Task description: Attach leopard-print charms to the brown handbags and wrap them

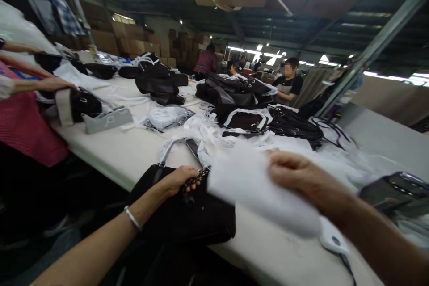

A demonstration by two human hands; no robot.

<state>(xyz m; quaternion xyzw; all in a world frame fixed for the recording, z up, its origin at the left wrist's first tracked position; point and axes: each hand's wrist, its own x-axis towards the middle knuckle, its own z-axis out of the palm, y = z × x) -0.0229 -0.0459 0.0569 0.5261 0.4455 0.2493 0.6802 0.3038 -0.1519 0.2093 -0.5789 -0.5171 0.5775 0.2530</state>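
A black handbag (201, 219) lies at the near edge of the table, its handle (167, 152) partly wrapped in white material. My left hand (182, 179) is closed around a dark metal chain (196, 181) on the upper part of the bag. To the right, my right hand (291, 172) grips a white sheet (248, 178) that looks like thin paper or soft fabric. Motion blurs both the sheet and the hand. The sheet hangs above the table, just right of the bag, and covers part of the tabletop.
Several black bags (231, 89) are piled across the white table (147, 161). Clear plastic packaging (167, 117) and a grey box-like holder (107, 119) lie left of centre. A white device with a cord (335, 241) sits at right. A co-worker's hand (56, 84) touches a bag at left.
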